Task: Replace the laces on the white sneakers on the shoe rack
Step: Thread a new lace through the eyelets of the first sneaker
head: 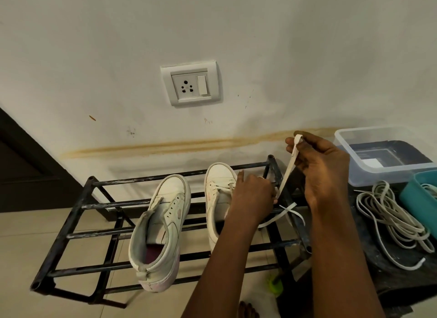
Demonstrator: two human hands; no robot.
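Note:
Two white sneakers stand on a black metal shoe rack (78, 206). The left sneaker (163, 227) has no lace in it. The right sneaker (218, 190) has a white lace crossed through its front eyelets. My left hand (253, 194) rests on the right sneaker's upper and hides its tongue; its fingers are curled at the lace. My right hand (319, 166) is raised to the right and pinches a flat white lace (287, 173) pulled taut up from the shoe. The lace's other loose end (290, 213) hangs over the rack's right side.
A pile of off-white laces (390, 220) lies on a dark surface at the right, beside a teal bin (418, 199) and a clear plastic box (383, 154). A wall socket (190, 84) is above the rack. A green object (275, 287) lies on the tiled floor.

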